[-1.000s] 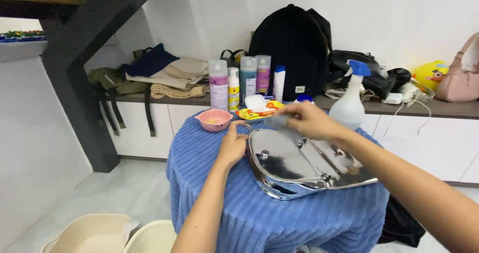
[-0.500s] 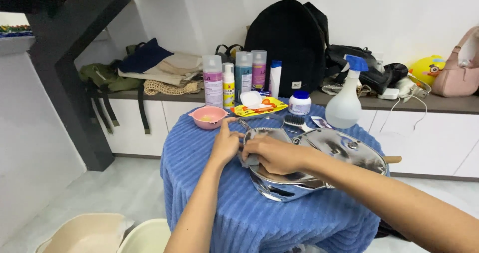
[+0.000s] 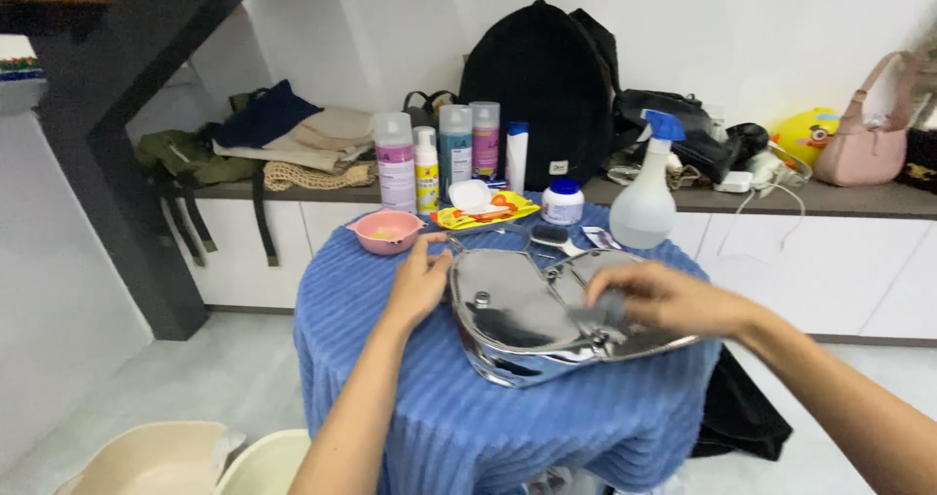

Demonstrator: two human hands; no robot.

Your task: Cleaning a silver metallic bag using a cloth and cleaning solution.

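**Two hands on a shiny silver bag atop a blue-draped table**

Far to the left of the left hand, on the long counter, lies a pile of folded clothes and bags (image 3: 283,144). Just beyond the left hand's fingertips sits a pink bowl (image 3: 387,231), and behind it a row of spray cans and bottles (image 3: 439,158).

The left hand (image 3: 418,285) lies flat with its fingers loosely spread, holding nothing, its fingertips resting against the left edge of the silver bag (image 3: 532,319). The bag lies on its side on the round table's ribbed blue cloth (image 3: 459,417), between the two hands.

Beyond the bag, away from both hands, are a yellow packet with a white lid (image 3: 475,207), a small white jar with a blue cap (image 3: 562,203), a brush (image 3: 554,237) and a white spray bottle with a blue trigger (image 3: 645,202). A black backpack (image 3: 537,90) stands on the counter behind them.

The right hand (image 3: 664,300) hovers over the right part of the bag, its fingers pinched around a small grey pad (image 3: 600,309) pressed to the bag's surface. Far to this hand's right, on the counter, sit a yellow toy (image 3: 805,134) and a pink handbag (image 3: 864,148).
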